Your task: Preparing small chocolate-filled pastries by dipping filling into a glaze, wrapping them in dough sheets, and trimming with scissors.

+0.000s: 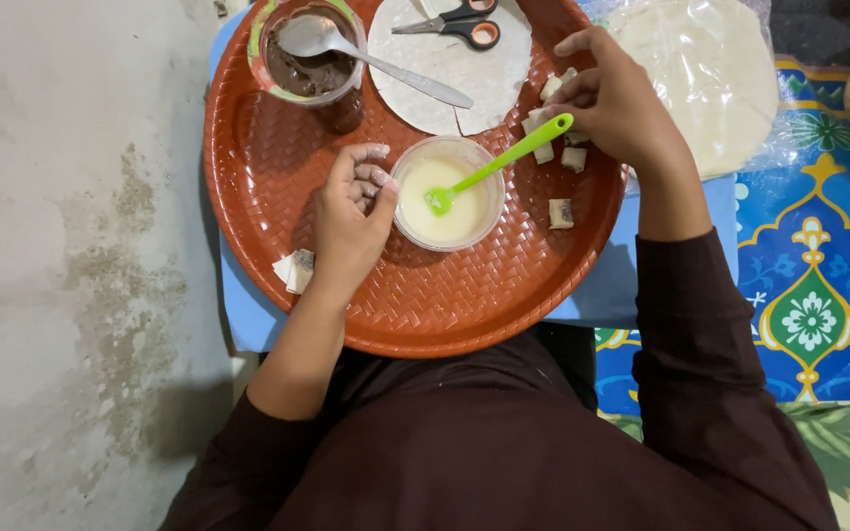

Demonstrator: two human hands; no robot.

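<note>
— What do we see from the head view, hands first?

— We see the left hand (349,218) loosely curled, its fingers folded in toward the palm and resting against the left wall of a small clear bowl (445,192) of pale yellow batter. It steadies the bowl rather than gripping it. The right hand (614,103) has its fingers drawn together over a cluster of small rolled pastry pieces (546,123); whether it actually pinches one we cannot tell, since the fingers cover the contact.

— And where do the things lie relative to those hands?

— We find a green brush (497,164) leaning in the bowl, its head in the batter and its handle tip pointing up at the right hand, just beside the fingers. One roll (561,213) lies apart, below that hand. Another folded piece (295,269) sits near the left wrist.

— Edges and open room?

— Everything rests on a round red woven tray (415,315), bare across its lower half. At the top stand a cup of chocolate spread (309,61) with a spoon (346,47), and a flat wrapper sheet (464,84) carrying scissors (456,24). A bagged stack of wrappers (710,79) lies beyond the tray's right rim.
</note>
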